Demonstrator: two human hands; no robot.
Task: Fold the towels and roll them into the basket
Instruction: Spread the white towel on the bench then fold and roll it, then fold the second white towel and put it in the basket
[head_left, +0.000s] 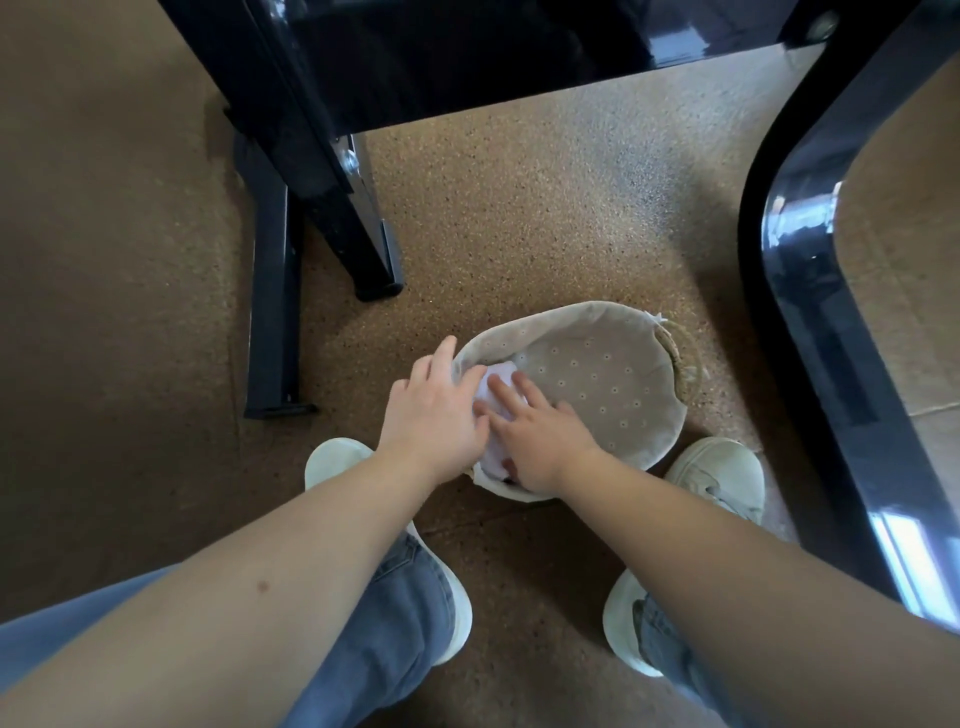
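Down on the speckled cork-coloured floor (519, 208) sits the basket (571, 318), oval, lined with beige cloth dotted with small flowers, a woven handle (675, 348) showing at its right end. The white towel (496, 384) is in the basket, tucked against the left end, and most of it is hidden under skin. Both hands are on it, close together and nearly touching. The left hand (431, 415) lies across the basket's left rim with its fingers reaching over onto the towel, straight rather than curled. The right hand (540, 441) comes in from the near side, fingers (501, 387) spread flat on top of the bundle and pressing down. Whether its thumb hooks under the towel at the near rim I cannot tell. The rest of the basket liner to the right lies bare. The person stands over it all, a white shoe (332, 460) to the left of the basket, another white shoe (717, 467) to the right, blue jeans (395, 623) below the forearms. Black furniture legs (332, 171) stand on the floor beyond and to the left, and a glossy black curved edge (810, 312) sweeps down the right side.
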